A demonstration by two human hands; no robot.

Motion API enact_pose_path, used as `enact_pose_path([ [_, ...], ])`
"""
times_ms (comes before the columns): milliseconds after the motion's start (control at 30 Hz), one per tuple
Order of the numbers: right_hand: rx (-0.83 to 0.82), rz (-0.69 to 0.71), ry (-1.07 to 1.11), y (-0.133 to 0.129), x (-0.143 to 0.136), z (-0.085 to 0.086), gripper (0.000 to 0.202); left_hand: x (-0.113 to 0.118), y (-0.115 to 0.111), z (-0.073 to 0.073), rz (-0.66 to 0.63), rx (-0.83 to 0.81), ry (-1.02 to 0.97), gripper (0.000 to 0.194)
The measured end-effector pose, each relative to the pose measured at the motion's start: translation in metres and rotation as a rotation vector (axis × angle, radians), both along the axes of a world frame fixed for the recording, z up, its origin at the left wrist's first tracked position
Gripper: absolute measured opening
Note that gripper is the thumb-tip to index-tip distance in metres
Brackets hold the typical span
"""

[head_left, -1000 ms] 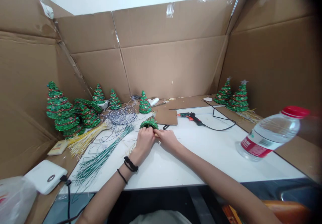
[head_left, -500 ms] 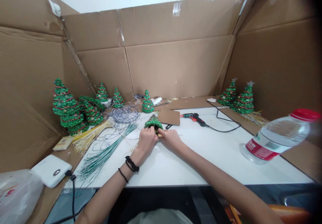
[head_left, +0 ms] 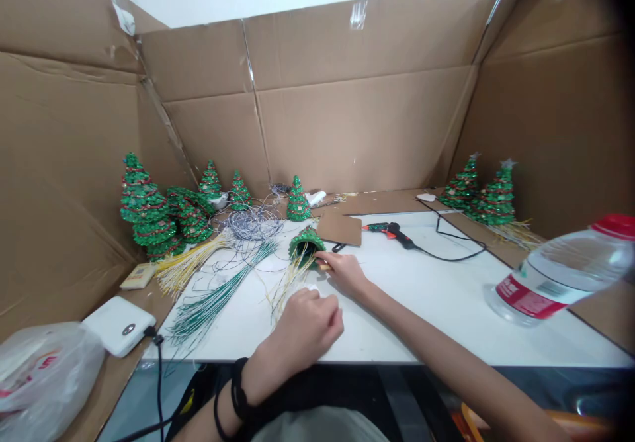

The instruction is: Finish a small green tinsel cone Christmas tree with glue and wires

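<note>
Hollow green glitter tree cone (head_left: pixel 306 233) is laid on its side on the white rectangular tabletop (head_left: pixel 387 343), nearer the back edge, left of centre, dark mouth turned toward the front edge. Right hand (head_left: pixel 347 273) is pinched narrow at the cone's rim, short light-brown stick (head_left: pixel 324 267) showing at the fingertips; how firmly the stick is gripped can't be told. Left hand (head_left: pixel 310 326) is curled into a fist over the front edge; whether anything is held inside can't be seen. Thin yellow-and-white wire strands (head_left: pixel 288 286) are fanned between cone mouth and fist. Main risk: cone rolled or twisted, since it is rested on a curved side and steadied at one rim only. Strands could be dragged out or tangled if caught by the left fist or by the black wrist bands (head_left: pixel 239 389). Trim could be loosened by too hard a pinch. Black-and-green glue gun (head_left: pixel 397 235) is laid toward the back edge, nozzle aimed at the flat brown cardboard piece (head_left: pixel 340 229); if hot, card or fingers could be marked, and the gun could be pulled askew by a snag on its black cord (head_left: pixel 446 255).
</note>
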State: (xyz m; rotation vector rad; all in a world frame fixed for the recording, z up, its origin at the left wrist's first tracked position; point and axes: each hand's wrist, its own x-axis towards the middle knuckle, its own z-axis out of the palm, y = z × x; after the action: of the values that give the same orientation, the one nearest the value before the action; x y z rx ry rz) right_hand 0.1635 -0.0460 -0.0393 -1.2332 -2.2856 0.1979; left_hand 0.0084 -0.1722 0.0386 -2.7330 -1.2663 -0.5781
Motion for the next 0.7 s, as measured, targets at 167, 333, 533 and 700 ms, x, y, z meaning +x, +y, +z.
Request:
enact_pose_path([
  [167,-0.002,0.068,0.093,0.003,0.006,0.003,0.027,0.001,0.012,0.007,-0.077,-0.003,0.061,0.038],
  [333,-0.064,-0.099,0.214,0.005,0.017,0.014,0.033,-0.015,0.071,0.028,0.282,0.005,-0.131,0.038],
  [533,-0.179,-0.185,0.255,0.007,0.017,0.022,0.031,-0.024,0.132,0.001,0.413,-0.310,-0.103,0.049],
  [700,-0.282,-0.177,0.367,0.018,0.018,0.029,0.031,-0.044,0.148,-0.021,0.274,-0.394,-0.618,0.035],
])
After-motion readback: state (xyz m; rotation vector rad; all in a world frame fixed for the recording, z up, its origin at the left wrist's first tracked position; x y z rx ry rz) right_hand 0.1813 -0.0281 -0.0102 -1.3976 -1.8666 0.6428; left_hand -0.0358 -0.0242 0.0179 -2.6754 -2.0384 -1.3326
